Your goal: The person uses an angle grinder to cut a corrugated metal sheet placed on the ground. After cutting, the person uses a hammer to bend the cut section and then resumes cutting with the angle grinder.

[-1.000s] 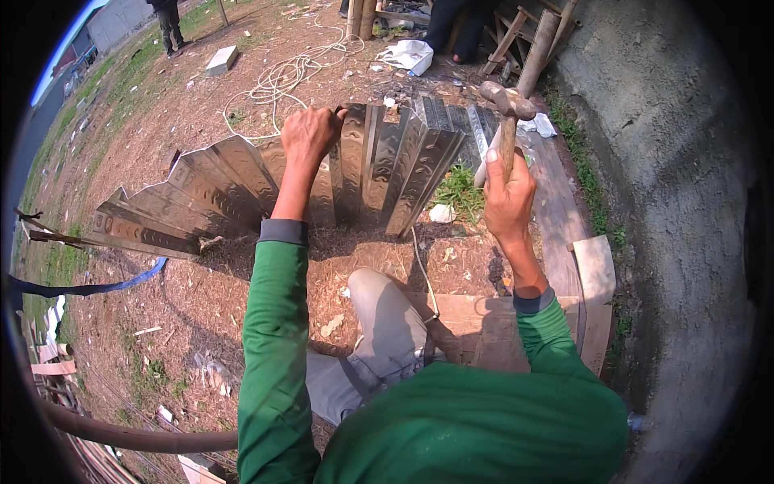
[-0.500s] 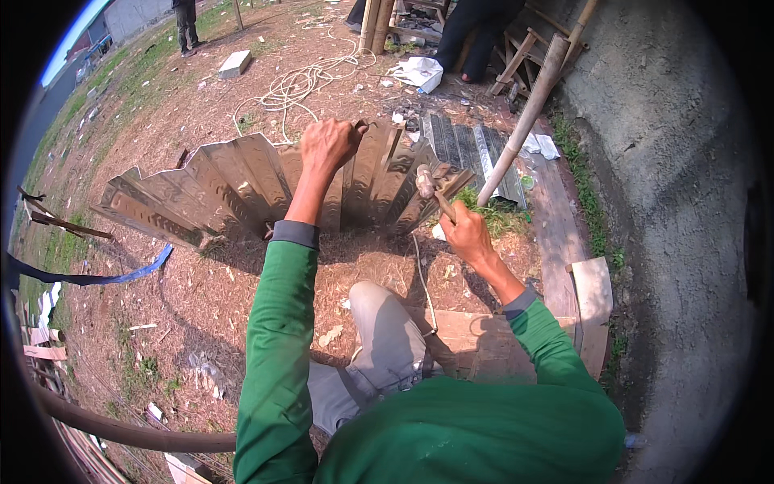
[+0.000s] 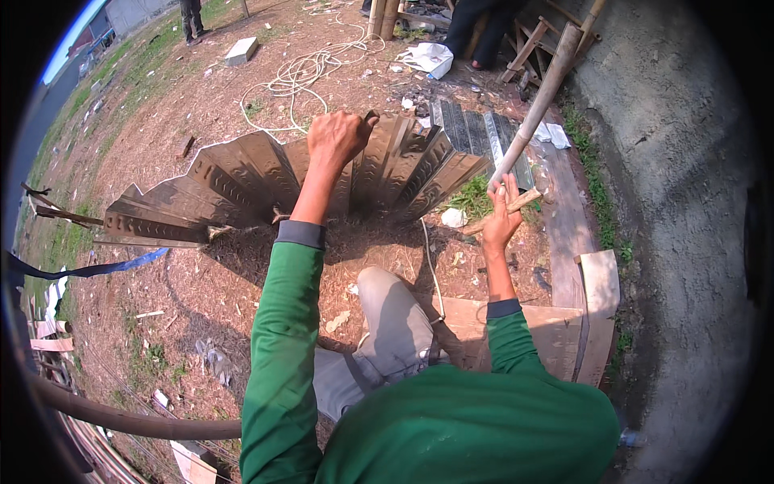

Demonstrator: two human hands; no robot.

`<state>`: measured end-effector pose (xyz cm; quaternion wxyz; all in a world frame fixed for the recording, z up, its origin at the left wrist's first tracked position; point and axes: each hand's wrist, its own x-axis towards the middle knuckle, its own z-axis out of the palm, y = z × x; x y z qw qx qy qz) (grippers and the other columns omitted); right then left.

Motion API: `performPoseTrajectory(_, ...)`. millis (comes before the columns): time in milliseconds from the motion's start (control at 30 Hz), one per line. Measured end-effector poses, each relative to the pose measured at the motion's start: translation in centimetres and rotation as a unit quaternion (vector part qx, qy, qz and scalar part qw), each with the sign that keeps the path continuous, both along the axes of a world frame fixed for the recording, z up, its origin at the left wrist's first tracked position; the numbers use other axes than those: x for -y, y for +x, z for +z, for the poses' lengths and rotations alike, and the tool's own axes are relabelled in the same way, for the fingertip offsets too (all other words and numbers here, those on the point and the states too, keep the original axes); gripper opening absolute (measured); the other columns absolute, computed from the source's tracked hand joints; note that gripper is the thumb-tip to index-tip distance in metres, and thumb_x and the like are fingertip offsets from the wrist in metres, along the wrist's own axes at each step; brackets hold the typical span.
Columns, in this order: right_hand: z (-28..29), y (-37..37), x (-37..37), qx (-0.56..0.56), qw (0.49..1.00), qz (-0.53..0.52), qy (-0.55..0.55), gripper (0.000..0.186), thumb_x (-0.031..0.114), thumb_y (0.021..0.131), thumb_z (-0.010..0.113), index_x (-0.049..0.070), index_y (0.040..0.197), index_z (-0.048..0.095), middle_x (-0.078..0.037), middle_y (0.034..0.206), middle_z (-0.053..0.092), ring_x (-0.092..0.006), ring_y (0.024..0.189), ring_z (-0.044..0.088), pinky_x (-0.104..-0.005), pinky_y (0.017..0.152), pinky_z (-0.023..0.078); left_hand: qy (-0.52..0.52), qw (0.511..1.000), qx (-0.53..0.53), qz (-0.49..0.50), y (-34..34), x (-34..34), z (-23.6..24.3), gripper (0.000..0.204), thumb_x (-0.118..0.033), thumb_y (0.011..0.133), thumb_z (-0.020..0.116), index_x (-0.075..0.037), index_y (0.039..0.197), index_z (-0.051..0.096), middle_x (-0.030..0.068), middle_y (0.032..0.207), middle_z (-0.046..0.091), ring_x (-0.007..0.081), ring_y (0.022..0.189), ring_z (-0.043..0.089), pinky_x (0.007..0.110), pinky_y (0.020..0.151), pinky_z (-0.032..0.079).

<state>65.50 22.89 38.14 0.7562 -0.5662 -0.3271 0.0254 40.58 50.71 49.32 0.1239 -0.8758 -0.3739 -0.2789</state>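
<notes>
My left hand [image 3: 340, 139] is closed on the top edge of a brown, dusty ribbed metal sheet [image 3: 238, 173], which stands in a fan-like curve on the ground before me. To the right of the sheet, my right hand [image 3: 501, 219] holds a hammer by its wooden handle [image 3: 522, 200]. Some of its fingers point up and away, while the handle crosses the palm. The hammer's head is hard to make out against the shaded ground near the sheet's right end.
A bamboo pole [image 3: 536, 109] leans at the right, beside a rough grey wall [image 3: 677, 177]. Flat ribbed sheets [image 3: 476, 133] lie behind it. Wooden boards [image 3: 459, 323] lie by my knee. Beyond are a coiled pale hose [image 3: 302, 77], a white block [image 3: 241, 52] and two people's legs.
My right hand has swung the hammer away from the sheet's right end, to the right, and some fingers have straightened. My left hand keeps its grip on the top edge.
</notes>
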Motion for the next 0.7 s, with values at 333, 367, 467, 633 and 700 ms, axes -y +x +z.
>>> performPoseTrajectory(333, -1.1, 0.0, -3.9, 0.026, 0.99, 0.131, -0.054, 0.044, 0.024, 0.119, 0.068, -0.003, 0.153, 0.059, -0.012, 0.142, 0.074, -0.0157, 0.123, 0.066, -0.0365, 0.11, 0.052, -0.005, 0.999, -0.028, -0.037, -1.1, -0.9, 0.5, 0.074, -0.072, 0.107, 0.064, -0.011, 0.068, 0.08, 0.0164, 0.06, 0.069, 0.035, 0.056, 0.072, 0.046, 0.056, 0.054)
performPoseTrajectory(367, -1.2, -0.2, -4.2, 0.02, 0.991, 0.121, -0.045, 0.04, 0.026, 0.118, 0.07, -0.002, 0.146, 0.065, -0.008, 0.133, 0.073, -0.0139, 0.117, 0.064, -0.0351, 0.104, 0.052, -0.011, 0.999, -0.033, -0.039, -1.1, -1.4, 0.8, 0.074, -0.072, 0.106, 0.064, -0.011, 0.069, 0.08, 0.0168, 0.062, 0.07, 0.0361, 0.058, 0.073, 0.046, 0.056, 0.055)
performPoseTrajectory(467, -1.2, -1.4, -5.3, -0.001, 0.997, 0.073, 0.007, 0.034, 0.029, 0.114, 0.077, -0.001, 0.131, 0.074, -0.001, 0.112, 0.072, -0.0109, 0.103, 0.061, -0.0332, 0.09, 0.051, -0.017, 0.998, -0.017, -0.061, -0.4, -3.5, 1.7, 0.074, -0.073, 0.103, 0.068, -0.008, 0.068, 0.08, 0.0204, 0.065, 0.072, 0.0381, 0.061, 0.076, 0.048, 0.056, 0.056)
performPoseTrajectory(633, 0.1, -2.0, -8.8, 0.051, 0.997, 0.004, -0.052, 0.037, 0.032, 0.113, 0.078, -0.003, 0.125, 0.075, -0.005, 0.106, 0.077, -0.0138, 0.097, 0.064, -0.0368, 0.088, 0.054, 0.03, 0.999, 0.013, -0.043, 0.5, -6.0, 2.3, 0.054, -0.066, 0.096, 0.08, -0.012, 0.096, 0.086, 0.0119, 0.092, 0.08, 0.0304, 0.104, 0.078, 0.047, 0.097, 0.055)
performPoseTrajectory(700, 1.3, -1.0, -10.7, 0.079, 0.996, 0.007, -0.034, 0.036, 0.032, 0.113, 0.079, -0.003, 0.121, 0.078, -0.005, 0.102, 0.079, -0.0144, 0.093, 0.065, -0.0371, 0.087, 0.055, 0.085, 0.99, 0.113, -0.019, 0.4, -5.0, 1.1, 0.067, -0.055, 0.093, 0.087, -0.013, 0.142, 0.068, 0.0115, 0.144, 0.066, 0.0311, 0.139, 0.058, 0.048, 0.114, 0.044)
